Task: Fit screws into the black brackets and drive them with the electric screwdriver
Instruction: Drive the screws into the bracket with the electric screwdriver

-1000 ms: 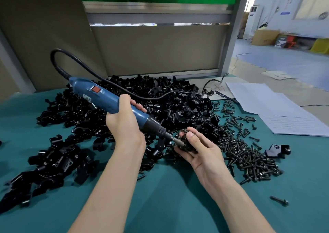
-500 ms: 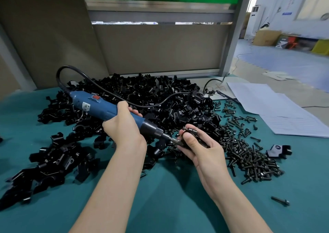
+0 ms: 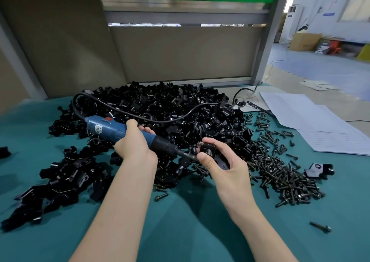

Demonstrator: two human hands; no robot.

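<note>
1. Brackets in a low black heap of brackets lie toward the front left of the teal worktop. A single bracket sits at the left edge.
2. The left hand is wrapped round the blue body of the electric screwdriver. The tool slants down to the right above the worktop.
3. The black cord loops from the tool's rear end back over the big pile of brackets, which fills the rear middle of the worktop.
4. A stray screw lies on the worktop between the two forearms.
5. The right hand has thumb and fingers curled round the held bracket, raised just in front of the big pile. The screwdriver's bit meets this bracket beside the thumb.
6. The screw pile spreads to the right of that hand, toward the right edge.
7. An odd bracket rests just beside the screw pile's right side, and a lone screw lies near the front right.
8. Paper sheets lie at the rear right corner.
</note>
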